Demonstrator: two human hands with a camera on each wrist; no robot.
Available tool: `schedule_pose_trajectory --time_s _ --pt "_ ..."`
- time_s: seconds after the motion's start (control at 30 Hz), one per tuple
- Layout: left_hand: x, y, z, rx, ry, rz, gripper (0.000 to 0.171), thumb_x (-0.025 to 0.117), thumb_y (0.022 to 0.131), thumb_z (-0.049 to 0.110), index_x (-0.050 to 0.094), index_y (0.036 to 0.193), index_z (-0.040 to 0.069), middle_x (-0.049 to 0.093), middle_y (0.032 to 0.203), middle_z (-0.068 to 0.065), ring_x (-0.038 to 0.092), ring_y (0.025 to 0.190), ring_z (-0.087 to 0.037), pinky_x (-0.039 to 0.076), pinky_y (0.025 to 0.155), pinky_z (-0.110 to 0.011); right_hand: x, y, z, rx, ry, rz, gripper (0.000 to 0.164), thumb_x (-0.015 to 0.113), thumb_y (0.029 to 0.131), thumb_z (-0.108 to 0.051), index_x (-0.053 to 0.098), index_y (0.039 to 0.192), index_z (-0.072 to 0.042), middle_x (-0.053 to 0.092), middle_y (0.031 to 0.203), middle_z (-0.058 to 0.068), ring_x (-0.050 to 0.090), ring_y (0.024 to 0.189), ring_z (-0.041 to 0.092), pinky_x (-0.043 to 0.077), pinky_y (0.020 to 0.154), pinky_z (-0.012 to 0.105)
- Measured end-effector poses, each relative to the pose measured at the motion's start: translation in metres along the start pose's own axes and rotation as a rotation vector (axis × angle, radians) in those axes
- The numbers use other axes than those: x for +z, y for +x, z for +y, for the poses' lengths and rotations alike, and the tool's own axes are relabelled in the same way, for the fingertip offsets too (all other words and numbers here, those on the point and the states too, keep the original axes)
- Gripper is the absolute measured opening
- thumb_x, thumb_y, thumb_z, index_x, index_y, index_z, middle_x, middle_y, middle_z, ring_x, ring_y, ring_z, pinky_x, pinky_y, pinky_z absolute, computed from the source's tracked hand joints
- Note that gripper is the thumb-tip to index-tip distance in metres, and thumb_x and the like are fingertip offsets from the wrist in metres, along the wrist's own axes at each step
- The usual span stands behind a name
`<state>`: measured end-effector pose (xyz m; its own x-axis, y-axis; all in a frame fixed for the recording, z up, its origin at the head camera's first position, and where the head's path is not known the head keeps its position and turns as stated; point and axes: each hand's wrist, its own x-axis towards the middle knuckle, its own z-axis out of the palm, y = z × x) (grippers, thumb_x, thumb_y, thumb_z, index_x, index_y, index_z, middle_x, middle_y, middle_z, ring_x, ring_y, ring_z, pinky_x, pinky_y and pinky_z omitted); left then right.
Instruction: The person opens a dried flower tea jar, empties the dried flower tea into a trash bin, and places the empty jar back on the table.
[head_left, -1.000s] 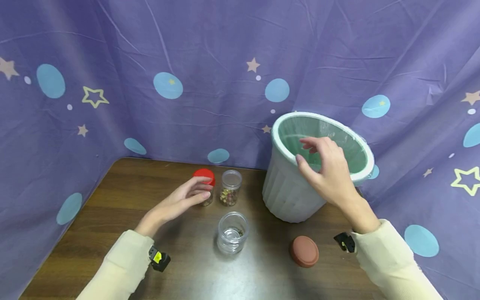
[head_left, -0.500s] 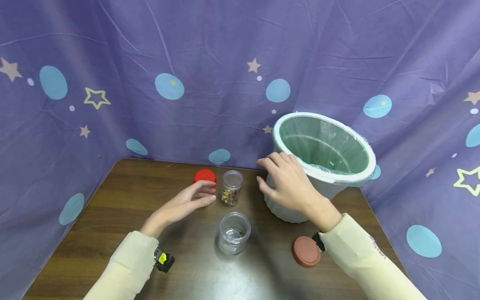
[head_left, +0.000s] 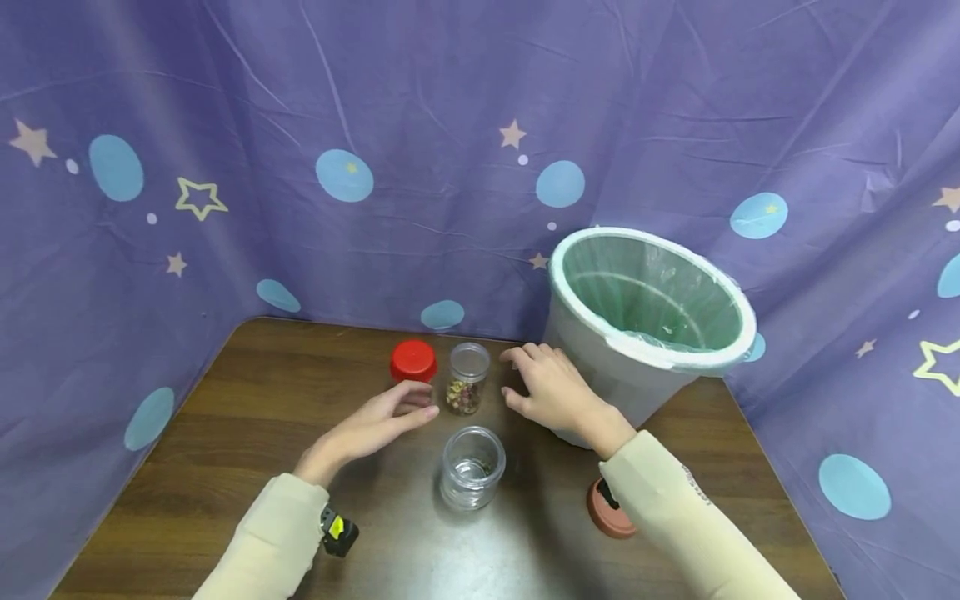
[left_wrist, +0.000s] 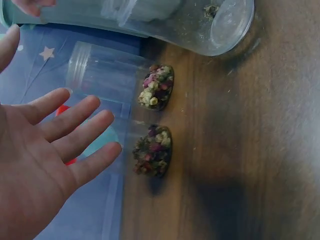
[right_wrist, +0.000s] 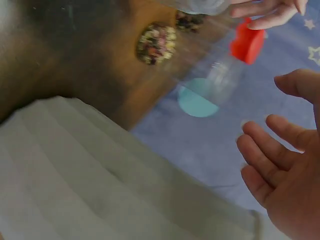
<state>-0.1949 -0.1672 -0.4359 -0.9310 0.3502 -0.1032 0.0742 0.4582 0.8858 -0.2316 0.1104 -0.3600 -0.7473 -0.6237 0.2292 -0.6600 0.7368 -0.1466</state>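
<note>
Two small clear jars with dried flower buds in their bottoms stand side by side at the back of the table. One, capped by a red lid (head_left: pixel 413 360), is partly hidden behind my left hand (head_left: pixel 384 425); the other jar (head_left: pixel 466 383) has no coloured lid. My left hand hovers in front of the red-lidded jar, fingers spread and holding nothing. To the right of the uncapped jar my right hand (head_left: pixel 553 390) hangs in the air, relaxed and apart from it. A wider clear jar (head_left: pixel 472 468) with a few dark bits inside stands nearer me.
A tall pale bin (head_left: pixel 637 367) with a clear liner stands at the back right, close behind my right hand. A round reddish-brown lid (head_left: pixel 609 512) lies on the wooden table (head_left: pixel 225 433), partly covered by my right sleeve. A purple curtain (head_left: pixel 420 167) hangs behind.
My right hand has come from over the bin's mouth, left and down, to beside the uncapped jar. My left hand has shifted slightly, showing more of the red lid. The jars stay put.
</note>
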Motion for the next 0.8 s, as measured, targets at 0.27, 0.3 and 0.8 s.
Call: schedule_pose_trajectory --time_s 0.27,0.3,0.8 --pt "0.016 0.007 -0.009 -0.051 -0.02 0.051 0.061 0.059 0.096 0.042 0.044 0.143 0.006 0.057 0.138 -0.02 0.056 0.128 -0.033 0.045 0.107 -0.048 0.031 0.002 0.011 0.163 0.189 -0.124 0.056 0.069 0.087 -0.022 0.05 0.136 -0.003 0.063 0.113 0.014 0.062 0.102 0.029 0.051 0.088 0.044" --pt "0.019 0.007 -0.01 -0.056 -0.019 0.056 0.062 0.059 0.096 0.042 0.044 0.143 0.005 0.056 0.139 -0.021 0.056 0.128 -0.034 0.045 0.107 -0.048 0.034 0.002 0.012 0.179 0.21 -0.129 0.057 0.07 0.087 -0.021 0.049 0.137 -0.003 0.063 0.114 0.014 0.062 0.103 0.029 0.051 0.088 0.045" --pt "0.033 0.02 -0.007 -0.086 -0.055 0.069 0.076 0.06 0.095 0.044 0.03 0.152 0.005 0.04 0.152 -0.028 0.043 0.138 -0.044 0.037 0.112 -0.056 0.066 0.003 0.025 0.329 0.469 -0.106 0.071 0.071 0.084 -0.017 0.038 0.144 0.0 0.057 0.128 0.026 0.06 0.114 0.04 0.05 0.097 0.05"
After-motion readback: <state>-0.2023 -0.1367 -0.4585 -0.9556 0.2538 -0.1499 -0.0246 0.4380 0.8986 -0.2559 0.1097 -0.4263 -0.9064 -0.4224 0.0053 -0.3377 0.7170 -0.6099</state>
